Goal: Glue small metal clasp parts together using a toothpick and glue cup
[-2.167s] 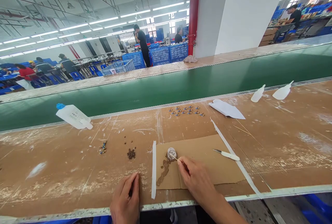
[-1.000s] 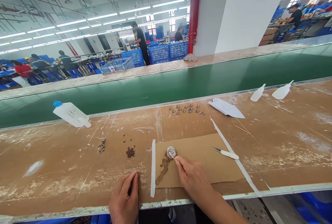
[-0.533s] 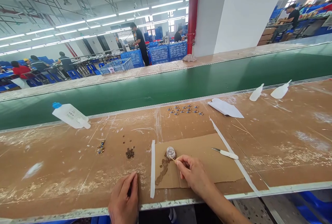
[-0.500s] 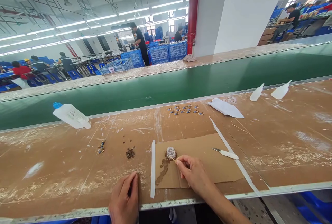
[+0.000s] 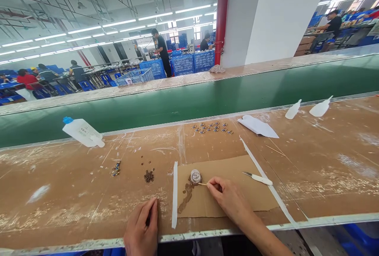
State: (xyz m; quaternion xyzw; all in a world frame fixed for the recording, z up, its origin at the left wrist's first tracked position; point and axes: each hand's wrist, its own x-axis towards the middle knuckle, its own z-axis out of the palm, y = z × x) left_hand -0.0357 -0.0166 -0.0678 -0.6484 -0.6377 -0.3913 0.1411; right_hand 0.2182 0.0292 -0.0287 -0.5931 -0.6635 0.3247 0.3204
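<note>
My right hand [image 5: 229,196] pinches a thin wooden stick [image 5: 202,184], like a toothpick, that points left. Its far end meets the lower edge of a small round clear cup [image 5: 196,176]. The cup stands on a cardboard sheet [image 5: 231,165], with a dark wet stain [image 5: 186,198] running down from it. My left hand [image 5: 142,226] rests at the table's front edge with fingers curled together; whatever may be between them is hidden. Ahead of it lie a pile of small dark rings [image 5: 149,176] and a cluster of small blue-and-gold pieces [image 5: 116,168].
White tape [image 5: 174,196] borders the cardboard. A white-handled knife [image 5: 260,179] lies at its right. Behind are several blue-and-gold pieces [image 5: 213,127], folded paper [image 5: 257,126], a blue-capped bottle [image 5: 83,132] and two squeeze bottles [image 5: 293,109]. A green strip [image 5: 177,102] runs beyond; people work farther back.
My right hand has shifted slightly right and down from the cup, showing more of the stick. The left hand stays in place. The whole view has tilted slightly.
</note>
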